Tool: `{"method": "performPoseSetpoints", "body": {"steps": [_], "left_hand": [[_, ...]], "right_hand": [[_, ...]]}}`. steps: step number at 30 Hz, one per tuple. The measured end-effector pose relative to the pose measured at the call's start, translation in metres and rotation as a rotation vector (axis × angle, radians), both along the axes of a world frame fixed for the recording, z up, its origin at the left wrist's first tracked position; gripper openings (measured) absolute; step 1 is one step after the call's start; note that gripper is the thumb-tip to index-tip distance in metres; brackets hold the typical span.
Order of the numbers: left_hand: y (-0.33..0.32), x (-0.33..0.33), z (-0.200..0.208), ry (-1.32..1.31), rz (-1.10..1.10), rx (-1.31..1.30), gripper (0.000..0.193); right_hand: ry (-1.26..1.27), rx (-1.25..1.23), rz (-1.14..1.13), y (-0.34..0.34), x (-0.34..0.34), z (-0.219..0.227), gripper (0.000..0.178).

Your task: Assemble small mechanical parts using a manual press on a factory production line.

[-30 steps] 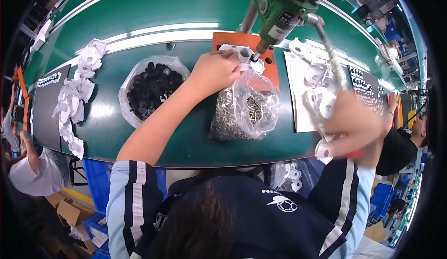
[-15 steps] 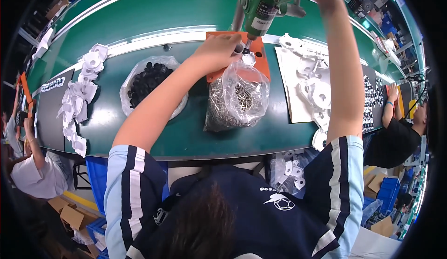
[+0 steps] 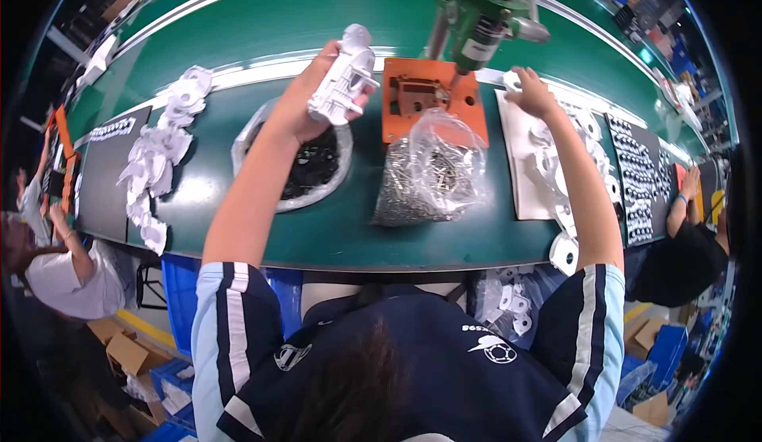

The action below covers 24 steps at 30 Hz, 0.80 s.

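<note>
My left hand (image 3: 311, 100) is closed around a white plastic housing (image 3: 346, 77), held up above the bench left of the orange fixture (image 3: 401, 124). Ribs and slots show on the housing's face. My right hand (image 3: 533, 96) has its thumb and fingers apart at a white plastic part (image 3: 513, 82), at the far end of the right-hand pile; it touches or nearly touches it. The green press (image 3: 480, 33) stands over the fixture, whose recess holds no white part. In front of the fixture sits a clear bag of metal pins or screws (image 3: 432, 180).
A bag of black parts (image 3: 313, 168) lies beneath my left forearm. White parts (image 3: 155, 156) form a row at the left. Further white parts (image 3: 565, 251) lie at the right on and beside a pale board (image 3: 528, 180). People work at both sides.
My left hand has lifted the white housing off the fixture and moved left. My right hand has left the press lever and come down to the white parts. The view has shifted slightly.
</note>
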<state>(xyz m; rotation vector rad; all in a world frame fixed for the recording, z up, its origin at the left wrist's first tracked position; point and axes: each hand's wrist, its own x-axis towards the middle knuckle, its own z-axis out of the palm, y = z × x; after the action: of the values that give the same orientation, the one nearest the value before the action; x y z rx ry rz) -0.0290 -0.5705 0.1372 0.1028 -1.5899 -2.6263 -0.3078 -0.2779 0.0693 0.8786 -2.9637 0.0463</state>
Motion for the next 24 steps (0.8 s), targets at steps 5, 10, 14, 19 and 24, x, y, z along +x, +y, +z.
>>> {"method": "performPoseSetpoints", "body": {"steps": [5,10,14,19,24], "left_hand": [[-0.001,0.036,-0.011,0.146,-0.248,0.495,0.048],[-0.013,0.038,-0.012,0.074,-0.130,0.407,0.040],[-0.042,-0.024,-0.025,-0.105,0.454,-0.547,0.054],[-0.086,-0.078,-0.055,-0.111,0.633,-0.986,0.072],[-0.084,0.004,-0.030,-0.026,0.422,-0.931,0.049]], "right_hand": [[-0.004,0.259,-0.002,-0.014,0.026,0.014,0.060],[-0.046,-0.008,-0.026,-0.016,0.013,0.004,0.036],[0.161,-0.001,-0.013,-0.014,0.025,-0.003,0.046],[0.100,0.076,-0.236,-0.025,0.028,0.005,0.057],[0.051,-0.055,-0.142,-0.020,0.001,-0.007,0.051]]}}
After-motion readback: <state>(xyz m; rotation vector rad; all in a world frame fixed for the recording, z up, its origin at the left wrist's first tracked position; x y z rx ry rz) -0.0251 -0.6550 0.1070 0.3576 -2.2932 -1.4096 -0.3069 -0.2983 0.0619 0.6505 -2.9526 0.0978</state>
